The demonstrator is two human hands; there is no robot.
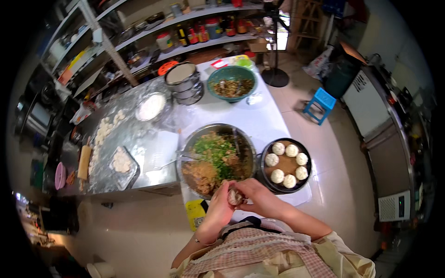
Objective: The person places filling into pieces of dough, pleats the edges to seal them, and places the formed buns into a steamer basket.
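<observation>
A small filled dough bun point(235, 196) is cupped between my two hands, just over the near rim of a large steel bowl. My left hand point(222, 203) wraps its left side, and the fingers of my right hand point(259, 198) close on it from the right. Inside the steel bowl point(185, 143) lie minced filling point(201, 173) and chopped green onion point(208, 147), with a utensil handle resting over the left rim. Right of it stands a round dark steamer tray point(283, 163) holding several pleated white buns point(291, 150) in a ring.
Behind stand a green basin point(232, 99) of filling, stacked steel steamers point(187, 88) and a bowl of flour point(151, 106). Dough pieces point(104, 130), a rolling pin point(84, 161) and a metal tray point(130, 182) lie left on the floured steel table. A blue stool point(321, 102) stands on the floor at right.
</observation>
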